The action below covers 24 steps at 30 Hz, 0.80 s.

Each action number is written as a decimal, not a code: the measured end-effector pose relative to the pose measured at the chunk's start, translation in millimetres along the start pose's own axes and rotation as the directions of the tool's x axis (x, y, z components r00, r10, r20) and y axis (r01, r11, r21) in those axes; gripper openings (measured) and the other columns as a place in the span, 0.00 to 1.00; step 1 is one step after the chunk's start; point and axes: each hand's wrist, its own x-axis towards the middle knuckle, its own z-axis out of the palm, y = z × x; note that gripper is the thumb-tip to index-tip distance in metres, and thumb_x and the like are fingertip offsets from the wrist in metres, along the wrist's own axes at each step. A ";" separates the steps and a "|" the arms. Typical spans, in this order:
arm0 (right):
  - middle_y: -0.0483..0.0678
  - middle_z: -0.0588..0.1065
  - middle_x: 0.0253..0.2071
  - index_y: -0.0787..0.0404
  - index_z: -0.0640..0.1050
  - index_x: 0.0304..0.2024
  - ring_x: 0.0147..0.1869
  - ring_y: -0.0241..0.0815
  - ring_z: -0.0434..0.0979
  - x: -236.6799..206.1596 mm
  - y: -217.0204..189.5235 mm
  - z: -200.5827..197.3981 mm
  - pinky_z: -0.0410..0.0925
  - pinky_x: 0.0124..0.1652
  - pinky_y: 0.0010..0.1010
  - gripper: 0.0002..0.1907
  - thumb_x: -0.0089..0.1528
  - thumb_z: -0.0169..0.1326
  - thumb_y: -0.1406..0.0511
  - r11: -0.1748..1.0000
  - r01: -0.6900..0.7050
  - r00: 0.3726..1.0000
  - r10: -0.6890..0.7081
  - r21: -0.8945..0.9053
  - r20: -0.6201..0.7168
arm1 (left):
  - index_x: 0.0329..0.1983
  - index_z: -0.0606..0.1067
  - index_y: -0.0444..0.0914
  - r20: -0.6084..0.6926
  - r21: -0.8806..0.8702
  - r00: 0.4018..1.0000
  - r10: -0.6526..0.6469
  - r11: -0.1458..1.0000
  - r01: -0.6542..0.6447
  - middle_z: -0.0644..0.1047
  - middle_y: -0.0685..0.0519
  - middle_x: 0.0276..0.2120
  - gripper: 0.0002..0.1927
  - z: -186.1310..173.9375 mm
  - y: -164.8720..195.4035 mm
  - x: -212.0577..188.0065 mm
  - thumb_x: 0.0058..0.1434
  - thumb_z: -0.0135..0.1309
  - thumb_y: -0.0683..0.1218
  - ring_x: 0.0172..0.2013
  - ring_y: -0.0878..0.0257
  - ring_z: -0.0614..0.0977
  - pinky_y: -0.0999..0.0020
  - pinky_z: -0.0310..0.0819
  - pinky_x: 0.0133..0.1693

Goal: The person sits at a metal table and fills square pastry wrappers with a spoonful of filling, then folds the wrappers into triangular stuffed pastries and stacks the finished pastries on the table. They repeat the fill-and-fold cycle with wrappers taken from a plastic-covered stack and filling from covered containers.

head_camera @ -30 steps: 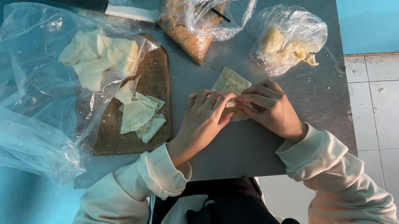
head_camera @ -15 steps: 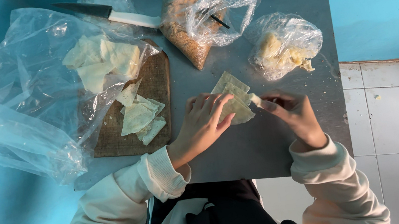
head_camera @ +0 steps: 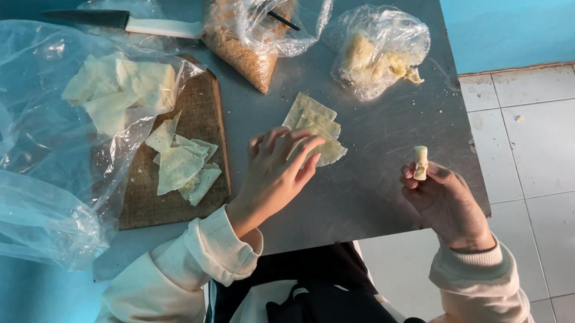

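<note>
Risk sits mostly with the small rolled piece (head_camera: 419, 162), pinched upright between the thumb and fingertips of the right hand (head_camera: 443, 199) out past the tabletop's right edge, over the tiled floor (head_camera: 566, 167). The grip is light and the roll looks soft, so, by my judgement, a loosened pinch could let it unfurl or drop onto the tiles instead of the metal tabletop (head_camera: 389, 192). The left hand (head_camera: 278, 174) lies half open, fingers spread, its fingertips on the stack of pale wrappers (head_camera: 312, 126) near the tabletop's middle; a careless drag could pull several sheets along together (they look thin and clingy). The open bag of yellowish filling (head_camera: 378, 51) at the far right corner could also spill if bumped.

Half a second ago both hands were close together at the wrappers; now the right has drawn away to the near right edge with the roll, while the left stays on the stack.
</note>
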 end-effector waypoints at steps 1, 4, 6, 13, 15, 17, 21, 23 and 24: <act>0.49 0.73 0.46 0.67 0.77 0.45 0.49 0.38 0.71 -5.5 4.8 -6.6 0.66 0.50 0.29 0.14 0.68 0.55 0.61 1.000 0.000 1.000 -0.001 0.024 0.016 | 0.59 0.72 0.48 -0.002 -0.006 1.000 -0.002 1.000 0.002 0.74 0.60 0.53 0.18 0.2 0.0 0.2 0.67 0.61 0.49 0.55 0.59 0.75 0.55 0.58 0.58; 0.51 0.73 0.41 0.71 0.78 0.42 0.43 0.39 0.68 -33.4 19.8 -33.8 0.64 0.42 0.29 0.17 0.69 0.57 0.59 1.000 -0.004 0.996 0.006 -0.018 0.094 | 0.58 0.72 0.49 -0.003 -0.016 1.000 -0.013 1.000 0.013 0.74 0.60 0.53 0.17 -0.5 -0.4 -0.9 0.67 0.61 0.48 0.55 0.59 0.75 0.55 0.57 0.58; 0.53 0.74 0.36 0.69 0.79 0.35 0.45 0.44 0.71 -56.1 32.4 -55.4 0.65 0.47 0.32 0.16 0.63 0.59 0.60 0.975 -0.025 0.993 0.050 -0.219 0.109 | 0.58 0.73 0.49 0.001 -0.013 1.000 -0.020 1.000 0.020 0.74 0.60 0.53 0.17 -0.6 -0.6 -1.2 0.68 0.61 0.48 0.55 0.59 0.75 0.55 0.57 0.58; 0.50 0.75 0.38 0.68 0.79 0.37 0.45 0.41 0.71 -78.1 100.8 -95.1 0.66 0.50 0.33 0.17 0.61 0.58 0.58 0.887 -0.357 0.906 0.405 -0.291 0.123 | 0.57 0.72 0.48 -0.017 -0.020 0.999 -0.033 0.999 0.033 0.73 0.59 0.54 0.16 4.0 -2.0 -1.1 0.67 0.60 0.48 0.55 0.58 0.73 0.54 0.58 0.58; 0.50 0.77 0.39 0.69 0.81 0.39 0.46 0.40 0.74 -67.0 122.8 -84.9 0.68 0.52 0.32 0.19 0.59 0.56 0.57 0.848 -0.440 0.894 0.445 -0.296 -0.054 | 0.57 0.72 0.47 -0.002 -0.032 0.999 -0.052 0.998 0.051 0.73 0.59 0.55 0.16 5.1 -2.0 -3.5 0.68 0.60 0.47 0.56 0.58 0.74 0.54 0.58 0.57; 0.50 0.77 0.39 0.69 0.81 0.39 0.46 0.40 0.74 -43.8 136.1 -68.1 0.68 0.52 0.32 0.19 0.59 0.56 0.58 0.840 -0.448 0.893 0.406 -0.306 -0.193 | 0.57 0.73 0.48 -0.018 -0.021 0.998 -0.055 0.998 0.054 0.72 0.59 0.54 0.16 7.0 -3.0 -2.9 0.67 0.61 0.47 0.56 0.58 0.74 0.54 0.58 0.57; 0.50 0.78 0.39 0.68 0.81 0.40 0.46 0.40 0.75 16.3 146.4 -21.5 0.69 0.51 0.32 0.18 0.60 0.56 0.58 0.863 -0.362 0.907 0.239 -0.353 -0.347 | 0.56 0.73 0.48 -0.017 -0.021 0.997 -0.069 0.997 0.069 0.72 0.59 0.54 0.16 6.6 -4.4 -3.2 0.66 0.61 0.47 0.56 0.58 0.74 0.54 0.59 0.57; 0.50 0.78 0.39 0.68 0.81 0.40 0.46 0.40 0.76 40.8 146.2 0.0 0.70 0.51 0.32 0.17 0.60 0.56 0.58 0.871 -0.317 0.912 0.171 -0.375 -0.374 | 0.56 0.73 0.48 -0.021 -0.006 0.998 -0.061 0.998 0.061 0.72 0.59 0.54 0.17 6.4 -5.5 -2.5 0.66 0.61 0.47 0.56 0.58 0.73 0.54 0.59 0.57; 0.50 0.78 0.40 0.68 0.81 0.41 0.46 0.40 0.76 47.6 145.0 8.0 0.70 0.51 0.32 0.17 0.61 0.56 0.59 0.871 -0.302 0.914 0.150 -0.387 -0.376 | 0.56 0.73 0.48 -0.022 0.000 0.998 -0.056 0.998 0.056 0.72 0.59 0.54 0.17 6.8 -6.3 -2.1 0.65 0.61 0.47 0.56 0.58 0.73 0.54 0.59 0.58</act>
